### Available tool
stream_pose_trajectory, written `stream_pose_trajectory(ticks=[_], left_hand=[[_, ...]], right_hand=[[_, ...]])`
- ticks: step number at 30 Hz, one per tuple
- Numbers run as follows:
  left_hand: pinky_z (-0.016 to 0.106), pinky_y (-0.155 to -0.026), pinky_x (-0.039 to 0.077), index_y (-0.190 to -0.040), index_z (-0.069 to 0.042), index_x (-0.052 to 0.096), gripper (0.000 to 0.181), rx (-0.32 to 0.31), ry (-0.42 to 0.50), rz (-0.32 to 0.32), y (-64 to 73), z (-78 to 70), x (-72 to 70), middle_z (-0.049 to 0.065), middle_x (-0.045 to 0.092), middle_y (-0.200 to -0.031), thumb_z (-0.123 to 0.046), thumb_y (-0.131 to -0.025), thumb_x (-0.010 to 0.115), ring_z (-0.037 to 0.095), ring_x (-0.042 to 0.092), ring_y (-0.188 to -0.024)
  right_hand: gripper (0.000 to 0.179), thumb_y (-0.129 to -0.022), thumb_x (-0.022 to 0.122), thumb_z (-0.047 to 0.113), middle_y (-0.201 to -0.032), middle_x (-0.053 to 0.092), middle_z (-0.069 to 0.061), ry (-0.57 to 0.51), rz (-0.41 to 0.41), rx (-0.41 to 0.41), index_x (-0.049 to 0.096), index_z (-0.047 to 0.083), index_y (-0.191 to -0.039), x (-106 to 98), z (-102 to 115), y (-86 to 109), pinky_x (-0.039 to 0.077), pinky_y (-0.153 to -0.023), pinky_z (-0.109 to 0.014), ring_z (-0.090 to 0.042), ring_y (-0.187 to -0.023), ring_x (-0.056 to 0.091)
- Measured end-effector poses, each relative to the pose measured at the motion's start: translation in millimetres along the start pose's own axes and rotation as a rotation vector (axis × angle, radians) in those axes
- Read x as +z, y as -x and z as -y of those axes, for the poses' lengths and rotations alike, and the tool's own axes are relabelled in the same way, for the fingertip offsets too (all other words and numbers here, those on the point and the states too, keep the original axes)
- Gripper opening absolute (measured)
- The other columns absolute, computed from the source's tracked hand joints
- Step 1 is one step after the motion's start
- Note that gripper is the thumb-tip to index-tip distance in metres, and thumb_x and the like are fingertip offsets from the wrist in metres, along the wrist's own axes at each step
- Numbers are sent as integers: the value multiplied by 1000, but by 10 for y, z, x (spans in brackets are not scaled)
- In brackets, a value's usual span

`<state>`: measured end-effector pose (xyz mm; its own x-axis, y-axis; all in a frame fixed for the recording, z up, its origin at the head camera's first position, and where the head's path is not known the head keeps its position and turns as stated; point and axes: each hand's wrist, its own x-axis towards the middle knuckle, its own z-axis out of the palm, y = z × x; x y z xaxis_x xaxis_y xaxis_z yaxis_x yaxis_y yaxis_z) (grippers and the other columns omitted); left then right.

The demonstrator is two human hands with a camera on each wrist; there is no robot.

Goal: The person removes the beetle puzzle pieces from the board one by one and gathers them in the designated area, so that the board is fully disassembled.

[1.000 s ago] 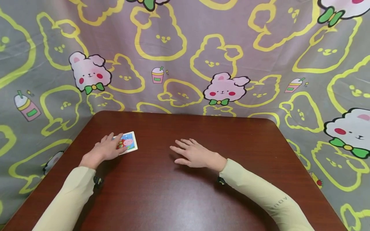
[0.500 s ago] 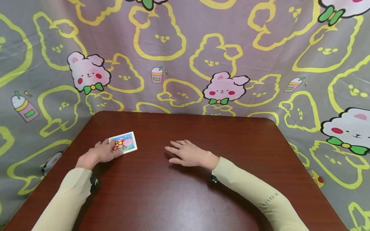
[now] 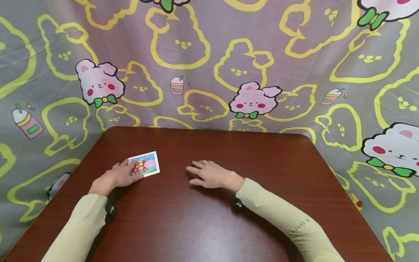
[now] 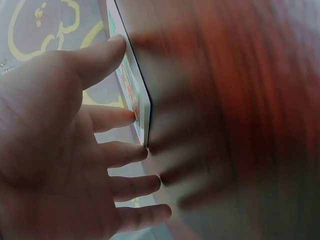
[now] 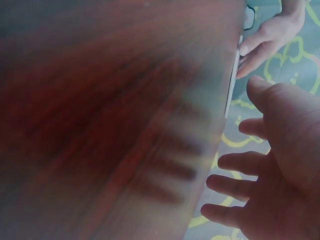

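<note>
A flat square picture board (image 3: 150, 164) with a white border lies toward the left of the table. It shows a red spotted ladybird with a pink face on blue. My left hand (image 3: 117, 175) touches its near left part, fingers nearly straight. In the left wrist view, the thumb and index fingertips rest on the board's face (image 4: 112, 24), while the other fingers reach past its corner. My right hand (image 3: 211, 174) hovers low over the middle of the table, palm down, holding nothing. Its fingers are spread and loose in the right wrist view.
The dark red-brown wooden table (image 3: 209, 218) has rounded far corners. A grey curtain (image 3: 196, 32) with yellow outlines and white bear faces hangs behind it and along both sides. Black wrist bands (image 3: 110, 210) show at the cream sleeves.
My left hand first drew back left, baring more of the picture. Since then hand and board have shifted slightly right and nearer. My right hand has drifted a little left.
</note>
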<state>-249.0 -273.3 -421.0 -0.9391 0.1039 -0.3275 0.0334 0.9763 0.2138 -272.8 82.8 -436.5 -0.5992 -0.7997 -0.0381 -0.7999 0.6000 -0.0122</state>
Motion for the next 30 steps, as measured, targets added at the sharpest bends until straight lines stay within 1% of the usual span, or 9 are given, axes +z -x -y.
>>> stream_pose_trajectory(ticks=[4, 10, 14, 17, 25, 30], left_hand=[[78, -100, 26, -149, 8, 28, 92, 15, 0, 0, 8, -67, 1, 42, 18, -150, -57, -91, 57, 66, 20, -133], [78, -100, 27, -149, 7, 29, 91, 35, -4, -6, 18, -156, 10, 41, 18, -151, -56, -91, 58, 65, 20, -133], [78, -100, 27, -149, 6, 30, 89, 63, 1, -17, 11, -210, 35, 40, 18, -152, -55, -91, 59, 66, 18, -134], [78, -100, 27, -149, 5, 31, 87, 86, 8, -25, 7, -260, 51, 39, 20, -152, -53, -91, 60, 66, 18, -135], [78, -99, 28, -148, 3, 35, 85, 133, -7, -49, 11, -400, 99, 37, 24, -153, -52, -90, 62, 65, 20, -135], [78, -100, 27, -149, 2, 35, 86, 147, -6, -37, 20, -461, 144, 36, 23, -154, -53, -89, 63, 65, 19, -136]], right_hand=[[61, -102, 38, 56, -155, 39, -15, -2, 14, 2, 36, 23, -153, -19, 24, -49, 37, -112, -51, -35, -141, 41], [61, -101, 40, 55, -156, 39, -15, -14, 20, 12, 35, 24, -153, -43, 87, -173, 40, -110, -51, -35, -140, 41], [62, -101, 40, 55, -158, 36, -14, -35, 45, 26, 33, 25, -154, -52, 126, -227, 38, -112, -52, -35, -142, 39], [62, -101, 40, 56, -158, 35, -13, -32, 53, 34, 33, 25, -154, -53, 144, -260, 38, -112, -51, -34, -143, 38], [63, -100, 41, 58, -159, 34, -10, -29, 69, 58, 34, 27, -154, -48, 161, -335, 37, -112, -52, -35, -144, 37], [65, -99, 42, 58, -160, 33, -9, -35, 93, 74, 33, 25, -154, -42, 191, -376, 37, -113, -52, -34, -144, 36]])
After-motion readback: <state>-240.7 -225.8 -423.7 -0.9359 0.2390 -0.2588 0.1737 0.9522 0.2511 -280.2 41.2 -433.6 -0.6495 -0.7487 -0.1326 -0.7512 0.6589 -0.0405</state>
